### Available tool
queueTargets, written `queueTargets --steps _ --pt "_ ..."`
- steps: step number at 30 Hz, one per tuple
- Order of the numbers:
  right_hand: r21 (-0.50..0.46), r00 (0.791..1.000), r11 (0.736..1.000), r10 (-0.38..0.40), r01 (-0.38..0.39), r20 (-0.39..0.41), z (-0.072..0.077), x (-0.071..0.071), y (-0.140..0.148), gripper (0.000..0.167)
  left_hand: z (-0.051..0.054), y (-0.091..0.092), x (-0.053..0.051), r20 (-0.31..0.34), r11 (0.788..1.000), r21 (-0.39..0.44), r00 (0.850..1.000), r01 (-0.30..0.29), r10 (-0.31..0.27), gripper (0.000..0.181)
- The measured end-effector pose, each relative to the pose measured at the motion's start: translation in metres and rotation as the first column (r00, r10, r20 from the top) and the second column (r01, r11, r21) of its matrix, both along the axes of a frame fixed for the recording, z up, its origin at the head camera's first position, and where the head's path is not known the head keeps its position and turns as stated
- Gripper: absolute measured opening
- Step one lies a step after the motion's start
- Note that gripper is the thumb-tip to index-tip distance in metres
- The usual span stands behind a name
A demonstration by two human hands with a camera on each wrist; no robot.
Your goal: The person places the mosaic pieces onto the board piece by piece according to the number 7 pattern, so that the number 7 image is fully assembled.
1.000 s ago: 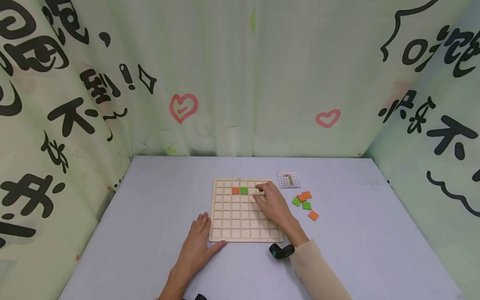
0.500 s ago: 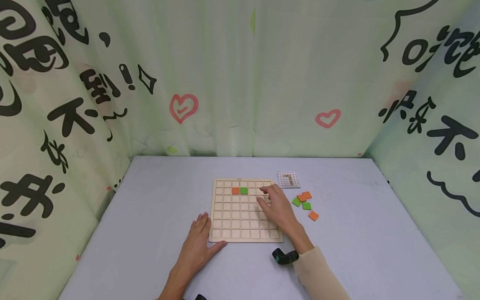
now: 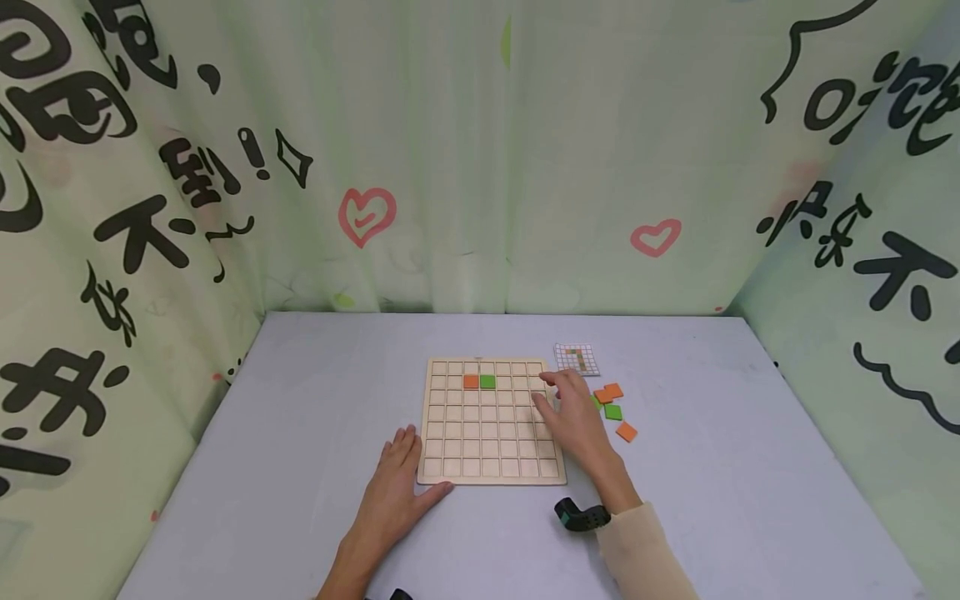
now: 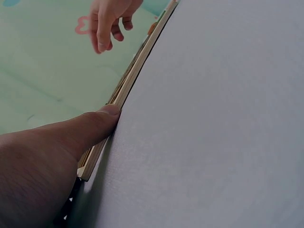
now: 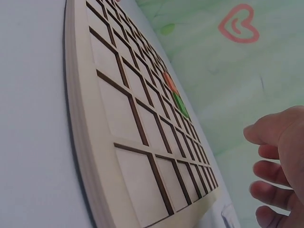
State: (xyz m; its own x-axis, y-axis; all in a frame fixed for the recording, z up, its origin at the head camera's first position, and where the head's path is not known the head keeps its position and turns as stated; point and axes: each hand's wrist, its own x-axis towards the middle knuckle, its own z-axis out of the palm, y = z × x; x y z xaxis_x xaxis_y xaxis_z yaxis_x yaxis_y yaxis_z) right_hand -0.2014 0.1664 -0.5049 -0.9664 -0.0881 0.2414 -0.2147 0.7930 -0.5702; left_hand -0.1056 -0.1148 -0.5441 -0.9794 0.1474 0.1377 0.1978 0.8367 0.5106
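A wooden grid board (image 3: 480, 450) lies on the table, with an orange tile (image 3: 471, 382) and a green tile (image 3: 487, 382) side by side in its second row. My left hand (image 3: 393, 487) rests at the board's lower left corner, fingers along the side; its thumb (image 4: 90, 126) touches the near edge in the left wrist view. Above the board's right edge hovers my right hand (image 3: 577, 417), thumb and index finger apart, holding nothing. The right wrist view shows that hand (image 5: 280, 166) with the two tiles (image 5: 180, 104) beyond the grid.
Right of the board lie loose orange tiles (image 3: 627, 432) and green tiles (image 3: 613, 412). A small patterned grid card (image 3: 577, 360) is by the board's top right corner. A printed curtain (image 3: 465, 167) stands behind and beside the white table (image 3: 300, 400).
My right hand has moved rightward from over the board's upper right cells to its right edge, now partly covering one loose green tile. The left hand has stayed still.
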Motion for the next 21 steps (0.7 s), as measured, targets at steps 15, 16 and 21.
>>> queueTargets --steps 15,16,21 --pt "-0.029 0.995 0.996 -0.089 0.09 0.046 -0.004 0.002 0.015 0.042 0.0 0.0 0.0 0.001 1.0 0.006 1.0 -0.001 0.001 0.089" --pt "-0.034 0.995 0.995 -0.093 0.094 0.043 -0.004 0.001 0.017 0.042 0.0 0.0 0.0 0.001 1.0 0.006 1.0 -0.001 0.001 0.089" --pt "-0.058 0.994 0.992 -0.11 0.111 0.02 -0.005 0.0 0.026 0.04 0.0 0.0 0.0 0.002 1.0 0.005 1.0 0.0 0.0 0.089"
